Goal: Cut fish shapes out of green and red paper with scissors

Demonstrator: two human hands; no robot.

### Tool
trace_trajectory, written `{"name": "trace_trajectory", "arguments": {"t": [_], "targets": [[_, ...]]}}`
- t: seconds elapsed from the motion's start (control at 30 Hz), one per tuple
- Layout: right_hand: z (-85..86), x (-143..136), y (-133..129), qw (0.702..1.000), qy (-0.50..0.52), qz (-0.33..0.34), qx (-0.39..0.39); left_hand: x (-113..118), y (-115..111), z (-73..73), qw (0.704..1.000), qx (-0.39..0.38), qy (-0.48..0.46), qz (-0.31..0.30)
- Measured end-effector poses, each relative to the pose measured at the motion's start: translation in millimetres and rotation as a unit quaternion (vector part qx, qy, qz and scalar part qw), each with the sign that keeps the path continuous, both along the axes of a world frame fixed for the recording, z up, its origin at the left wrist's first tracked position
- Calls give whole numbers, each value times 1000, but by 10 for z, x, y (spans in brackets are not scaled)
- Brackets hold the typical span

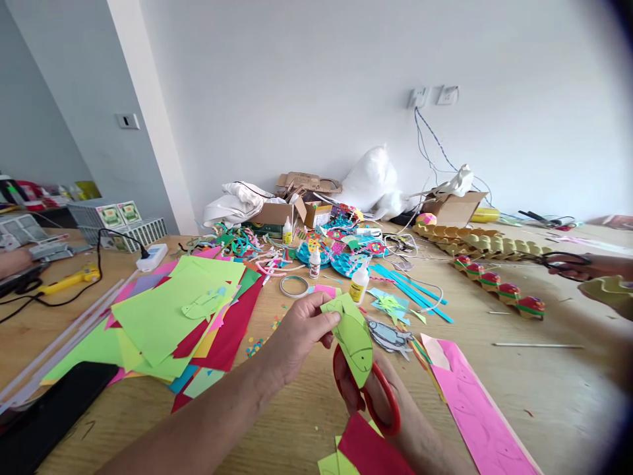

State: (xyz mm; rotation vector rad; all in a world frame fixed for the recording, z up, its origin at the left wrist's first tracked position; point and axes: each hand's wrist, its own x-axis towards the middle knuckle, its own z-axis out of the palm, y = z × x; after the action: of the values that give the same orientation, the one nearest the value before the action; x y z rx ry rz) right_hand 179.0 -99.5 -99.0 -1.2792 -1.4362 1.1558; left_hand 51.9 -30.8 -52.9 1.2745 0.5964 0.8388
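Observation:
Between thumb and fingers, my left hand [309, 324] pinches the upper left end of a lime-green paper piece [353, 340] with a fish drawn on it. My right hand [390, 389] is closed on red-handled scissors [390, 422], held just under the paper; the blades are hidden behind it. To the right of the paper lie grey fish cutouts [389, 336]. Below the scissors, red and green paper scraps [373, 448] lie at the front edge of the view. A pink paper strip [475, 402] with drawn outlines stretches along the right.
Colored sheets [168, 310] pile up at left, beside a black phone [59, 409]. Glue bottles [359, 282] and a tape roll [294, 286] stand mid-table. Painted egg-carton strips [499, 287] lie right. Another person's hand [593, 265] holds black-handled scissors there.

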Motion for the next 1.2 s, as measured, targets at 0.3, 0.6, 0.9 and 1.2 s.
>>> {"name": "trace_trajectory", "arguments": {"t": [0.3, 0.6, 0.9, 1.2], "targets": [[37, -25, -21, 999, 30, -3, -11, 0, -35, 31, 1000, 3, 1, -9], [-5, -30, -3, 999, 33, -4, 3, 4, -55, 20, 999, -19, -17, -30], [57, -23, -28, 1000, -13, 0, 27, -1, -44, 15, 999, -1, -10, -38], [136, -58, -41, 999, -23, -7, 28, 1, -43, 15, 999, 10, 3, -34]]}}
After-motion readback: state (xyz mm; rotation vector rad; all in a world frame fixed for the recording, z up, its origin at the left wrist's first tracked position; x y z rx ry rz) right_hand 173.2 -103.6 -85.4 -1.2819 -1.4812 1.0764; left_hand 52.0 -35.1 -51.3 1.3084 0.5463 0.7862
